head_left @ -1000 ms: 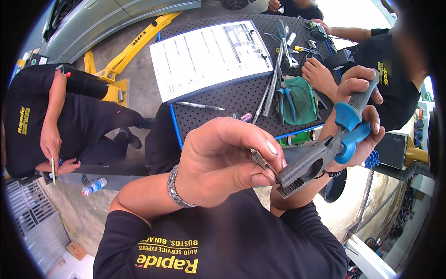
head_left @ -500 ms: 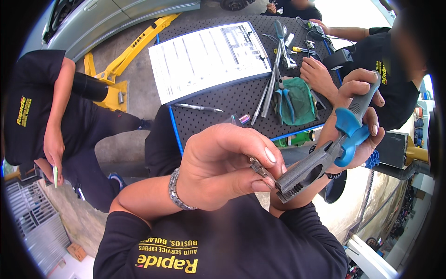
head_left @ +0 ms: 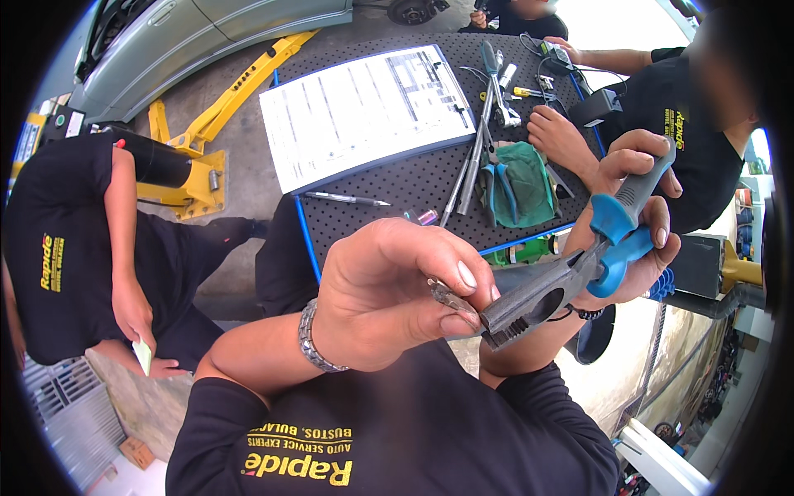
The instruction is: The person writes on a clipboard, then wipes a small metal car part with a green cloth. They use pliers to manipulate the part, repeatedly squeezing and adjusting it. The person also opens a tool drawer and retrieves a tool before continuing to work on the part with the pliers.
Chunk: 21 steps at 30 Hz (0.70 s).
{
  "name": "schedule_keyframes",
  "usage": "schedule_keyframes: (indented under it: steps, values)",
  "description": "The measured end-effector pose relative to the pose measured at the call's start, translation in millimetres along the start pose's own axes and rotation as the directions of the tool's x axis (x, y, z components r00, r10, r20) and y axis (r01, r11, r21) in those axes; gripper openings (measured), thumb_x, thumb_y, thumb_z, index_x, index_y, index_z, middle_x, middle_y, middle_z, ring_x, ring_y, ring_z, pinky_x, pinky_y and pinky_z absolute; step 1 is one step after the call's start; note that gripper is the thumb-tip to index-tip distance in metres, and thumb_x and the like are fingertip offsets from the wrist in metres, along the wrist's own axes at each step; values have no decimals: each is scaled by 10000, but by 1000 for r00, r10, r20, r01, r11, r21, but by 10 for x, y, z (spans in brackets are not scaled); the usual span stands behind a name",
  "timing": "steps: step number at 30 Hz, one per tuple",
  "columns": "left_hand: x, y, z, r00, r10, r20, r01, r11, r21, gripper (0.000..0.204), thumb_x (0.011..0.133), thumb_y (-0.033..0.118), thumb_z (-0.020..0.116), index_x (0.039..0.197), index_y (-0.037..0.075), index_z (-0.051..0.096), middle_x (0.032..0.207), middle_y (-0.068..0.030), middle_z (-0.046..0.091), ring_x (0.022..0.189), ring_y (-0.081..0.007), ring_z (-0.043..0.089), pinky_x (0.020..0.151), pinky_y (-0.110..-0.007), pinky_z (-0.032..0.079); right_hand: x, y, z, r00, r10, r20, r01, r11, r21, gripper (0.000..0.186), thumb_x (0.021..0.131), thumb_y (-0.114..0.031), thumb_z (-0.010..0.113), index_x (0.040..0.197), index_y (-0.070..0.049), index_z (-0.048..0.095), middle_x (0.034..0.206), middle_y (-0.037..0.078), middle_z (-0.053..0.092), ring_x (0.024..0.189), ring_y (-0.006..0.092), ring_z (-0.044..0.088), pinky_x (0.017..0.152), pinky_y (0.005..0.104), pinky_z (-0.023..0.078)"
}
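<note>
My left hand (head_left: 385, 293) pinches a small, dark, bent metal piece (head_left: 451, 299) between thumb and fingertips. In my right hand (head_left: 619, 168) is a pair of pliers (head_left: 529, 296) with blue and grey handles, its toothed jaws slanting down to the left. The jaw tips sit right at my left thumb and the end of the metal piece. Whether they bite on the piece, I cannot tell. Both hands are raised in front of my chest, on the near side of the table.
Beyond my hands, a perforated black table (head_left: 397, 186) carries paper sheets (head_left: 364, 112), a pen (head_left: 347, 198), a green cloth (head_left: 525, 182), more pliers (head_left: 502, 194) and long metal tools. A co-worker's hand (head_left: 558, 136) rests at the right. Another person (head_left: 62, 240) holding paper stands left, by a yellow lift arm (head_left: 223, 99).
The pliers' jaws and the metal piece have shifted slightly left, and the piece has tilted a little. The person at the left has moved lower and nearer in view.
</note>
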State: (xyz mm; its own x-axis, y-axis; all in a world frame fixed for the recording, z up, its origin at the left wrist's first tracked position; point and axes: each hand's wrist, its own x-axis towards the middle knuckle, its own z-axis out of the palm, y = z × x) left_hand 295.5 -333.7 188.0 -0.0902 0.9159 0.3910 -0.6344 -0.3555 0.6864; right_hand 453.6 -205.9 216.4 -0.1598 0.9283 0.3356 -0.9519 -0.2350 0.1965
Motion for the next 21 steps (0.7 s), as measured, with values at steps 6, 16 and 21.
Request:
schedule_keyframes:
  steps: [6,16,21]
  values:
    - [77,-51,-3,998,43,54,-36,993,-115,322,806,-108,680,1077,-11,538,1012,-178,627,971,-204,631,808,-311,549,51,-18,-47,998,-3,-58,3,1000,2,192,670,-97,607,519,-65,493,1040,129,514,1249,324,371,1000,505,364]
    - [128,-126,136,999,-21,-38,21,1000,-6,258,852,47,701,1039,53,523,906,-141,621,795,-228,652,694,-352,558,96,-172,-86,994,-48,-94,51,998,29,198,690,-121,597,544,-88,467,982,89,476,1219,313,374,944,481,370]
    - [143,-185,133,1000,20,-8,-20,999,25,246,854,36,697,1031,47,526,904,-146,626,793,-229,651,697,-355,554,102,-203,-87,994,-50,-93,54,998,45,205,699,-136,596,546,-97,465,967,79,468,1195,298,386,931,465,367]
